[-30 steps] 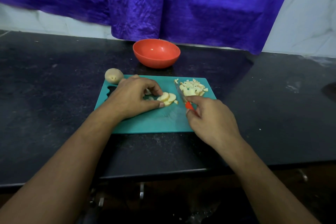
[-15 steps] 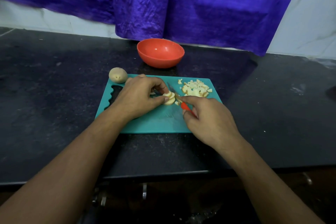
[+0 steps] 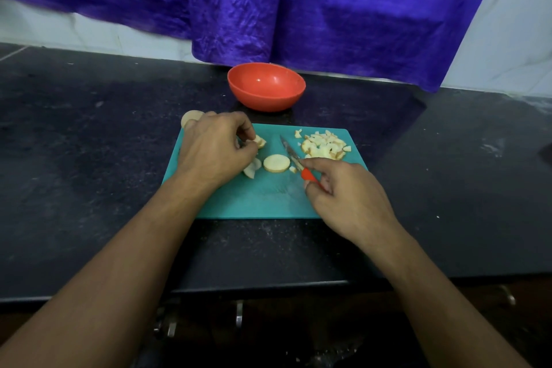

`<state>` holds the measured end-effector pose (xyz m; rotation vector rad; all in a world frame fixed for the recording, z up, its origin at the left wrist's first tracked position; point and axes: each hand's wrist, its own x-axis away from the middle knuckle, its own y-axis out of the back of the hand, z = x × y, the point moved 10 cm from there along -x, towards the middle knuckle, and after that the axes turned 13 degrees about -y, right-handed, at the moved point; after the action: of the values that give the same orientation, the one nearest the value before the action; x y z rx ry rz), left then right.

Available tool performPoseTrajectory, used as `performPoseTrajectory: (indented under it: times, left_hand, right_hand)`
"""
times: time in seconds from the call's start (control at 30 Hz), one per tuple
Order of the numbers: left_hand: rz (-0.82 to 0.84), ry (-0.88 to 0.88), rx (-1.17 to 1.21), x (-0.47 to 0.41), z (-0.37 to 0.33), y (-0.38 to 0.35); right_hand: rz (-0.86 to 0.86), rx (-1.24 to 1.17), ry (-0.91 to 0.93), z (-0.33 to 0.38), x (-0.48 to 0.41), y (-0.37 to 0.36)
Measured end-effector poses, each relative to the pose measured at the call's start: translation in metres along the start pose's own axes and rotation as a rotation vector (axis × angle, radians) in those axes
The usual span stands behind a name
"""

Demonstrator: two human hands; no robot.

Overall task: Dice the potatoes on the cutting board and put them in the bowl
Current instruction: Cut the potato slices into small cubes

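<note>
A teal cutting board (image 3: 257, 200) lies on the black counter. My left hand (image 3: 215, 149) pinches a small stack of potato slices (image 3: 259, 140) near the board's left side. One round slice (image 3: 276, 163) lies flat in the middle, and another piece (image 3: 251, 171) peeks out beside my left hand. My right hand (image 3: 346, 197) grips a red-handled knife (image 3: 294, 158), its blade pointing away, just right of the round slice. A pile of diced potato (image 3: 324, 146) sits at the board's far right corner. The orange bowl (image 3: 266, 86) stands behind the board, with nothing visible inside.
A whole potato (image 3: 191, 118) rests off the board's far left corner, partly hidden by my left hand. A purple cloth (image 3: 268, 3) hangs on the wall behind the bowl. The counter's front edge (image 3: 260, 285) runs below my forearms.
My left hand has lifted part of the slice stack back and left, leaving one round slice flat on the board. The knife has drawn slightly right, off the slices.
</note>
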<state>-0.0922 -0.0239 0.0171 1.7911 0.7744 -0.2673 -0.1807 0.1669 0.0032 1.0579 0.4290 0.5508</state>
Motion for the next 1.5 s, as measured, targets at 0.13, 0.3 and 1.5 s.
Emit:
performPoseTrajectory:
  times: [0.13,0.3,1.5]
  left_hand:
    - [0.039,-0.032,-0.021,0.000,-0.004,-0.004]
    - [0.094,-0.188,0.005,0.000,-0.026,-0.012]
    - [0.111,-0.185,-0.154,-0.011,-0.030,-0.033]
  right_hand:
    - [0.002,-0.004,-0.003,-0.001,-0.001,0.000]
    - [-0.020,-0.043,-0.020,-0.006,0.000,0.006]
    - [-0.163,0.173,-0.010,0.017,-0.003,0.001]
